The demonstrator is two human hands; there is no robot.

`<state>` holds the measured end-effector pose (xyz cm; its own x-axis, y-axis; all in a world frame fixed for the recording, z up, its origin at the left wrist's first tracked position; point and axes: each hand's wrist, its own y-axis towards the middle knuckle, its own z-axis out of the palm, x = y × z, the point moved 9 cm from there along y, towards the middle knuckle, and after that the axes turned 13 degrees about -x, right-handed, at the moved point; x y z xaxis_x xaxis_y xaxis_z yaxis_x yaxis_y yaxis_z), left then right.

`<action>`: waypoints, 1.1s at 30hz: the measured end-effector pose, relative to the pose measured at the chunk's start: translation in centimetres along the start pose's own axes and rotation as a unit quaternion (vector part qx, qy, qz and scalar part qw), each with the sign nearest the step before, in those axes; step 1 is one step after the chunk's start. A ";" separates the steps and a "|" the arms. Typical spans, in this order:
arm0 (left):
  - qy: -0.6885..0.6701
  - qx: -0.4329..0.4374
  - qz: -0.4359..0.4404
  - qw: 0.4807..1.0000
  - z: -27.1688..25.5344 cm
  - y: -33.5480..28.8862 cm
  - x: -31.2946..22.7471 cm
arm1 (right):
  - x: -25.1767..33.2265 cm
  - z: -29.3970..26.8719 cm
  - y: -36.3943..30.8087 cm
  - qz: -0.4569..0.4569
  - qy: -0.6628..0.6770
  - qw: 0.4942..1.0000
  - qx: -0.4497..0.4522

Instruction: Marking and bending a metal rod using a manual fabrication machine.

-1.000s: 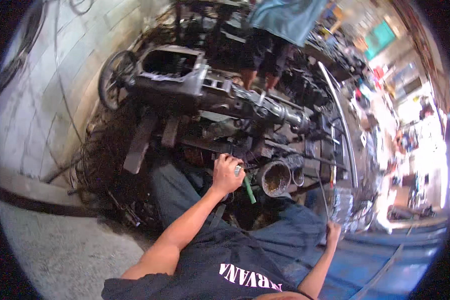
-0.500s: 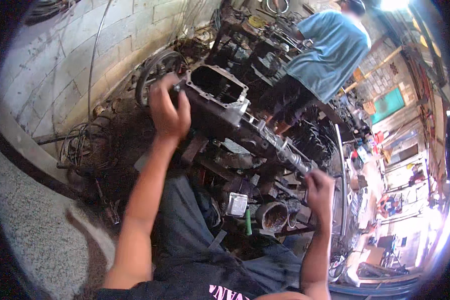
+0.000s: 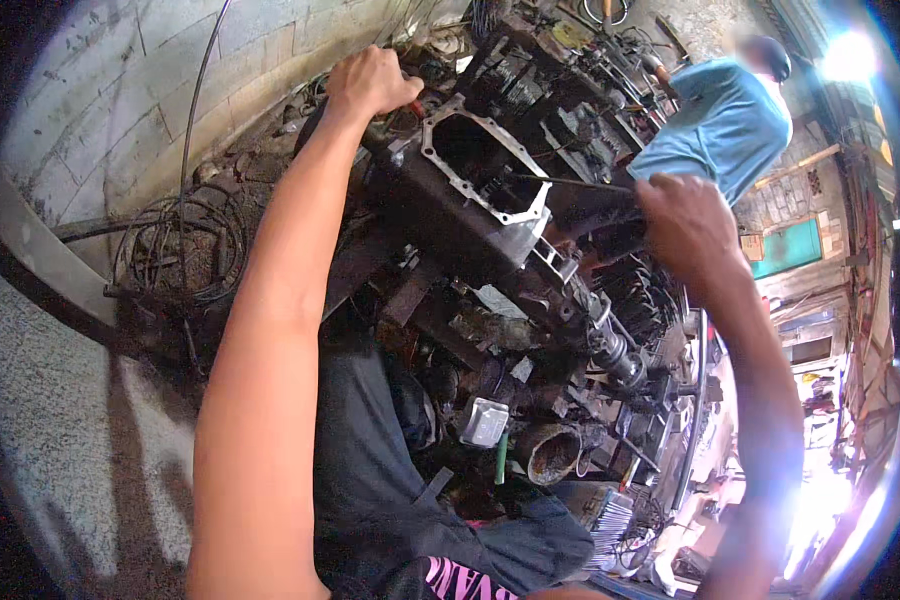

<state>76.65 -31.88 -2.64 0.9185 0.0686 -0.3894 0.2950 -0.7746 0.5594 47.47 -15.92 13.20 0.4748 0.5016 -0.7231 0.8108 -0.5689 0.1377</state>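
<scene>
A dark, greasy gearbox housing [image 3: 425,205] lies in front of me, its open top ringed by a paler metal flange with bolt holes. Gears show dimly in the shadow inside. At its far left end, my left hand [image 3: 372,82] is closed; a bit of red shows under the thumb, but what it grips is mostly hidden. My right hand [image 3: 688,222] is closed round one end of a thin metal rod [image 3: 585,184]. The rod reaches leftward over the opening, its tip near the gears. From the housing's right end a shaft assembly [image 3: 610,350] slopes down toward the right.
A person in a blue shirt [image 3: 715,125] stands beyond the housing. Below it are a pale square metal container [image 3: 485,422], a green handle [image 3: 501,458] and a round can [image 3: 550,455]. Coiled cable [image 3: 175,240] lies by the block wall [image 3: 120,110] at left.
My right hand has left the shaft end and come up beside the opening with a rod in it. My left hand has moved up and closed. The view has shifted.
</scene>
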 end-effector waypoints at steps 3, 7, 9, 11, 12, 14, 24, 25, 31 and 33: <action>-0.004 -0.032 0.002 0.999 0.9 0.6 -0.4 | -0.3 0.9 1.9 -0.013 0.014 0.996 0.089; 0.022 0.021 0.008 1.000 -0.6 0.7 -1.8 | 2.4 -1.9 4.4 -0.064 0.025 0.995 0.079; 0.006 0.069 -0.007 0.998 0.5 0.5 -1.6 | 3.7 -0.7 4.5 -0.023 0.026 0.983 0.182; 0.006 0.068 -0.009 0.998 1.5 0.4 -0.7 | 6.3 -0.7 4.5 -0.066 0.056 0.989 0.120; 0.004 0.071 -0.013 0.997 1.3 0.0 -0.7 | 6.1 -0.8 3.9 -0.064 0.053 0.992 0.098; -0.004 0.054 -0.012 0.998 0.7 -0.3 0.1 | 4.8 -0.3 2.3 -0.032 0.044 0.991 0.121; -0.100 -0.158 0.003 0.982 -1.9 -5.3 3.4 | 0.6 -0.4 -0.1 0.065 0.081 0.962 0.251; -0.095 -0.158 0.003 0.983 -1.5 -5.6 4.3 | 0.1 0.0 0.0 0.089 0.065 0.953 0.284; -0.128 -0.095 -0.037 0.986 -1.5 -5.8 4.3 | -2.6 -1.0 -2.6 0.033 0.132 0.986 0.098; -0.096 -0.151 -0.006 0.984 -2.5 -5.9 4.0 | -3.2 0.7 -3.7 0.018 0.159 0.986 0.044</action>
<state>79.27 -25.51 -5.67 0.8564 -0.0646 -0.5123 0.3974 -0.5509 0.7339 42.69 -15.82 14.55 0.5973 0.6515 -0.4678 0.7653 -0.6375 0.0892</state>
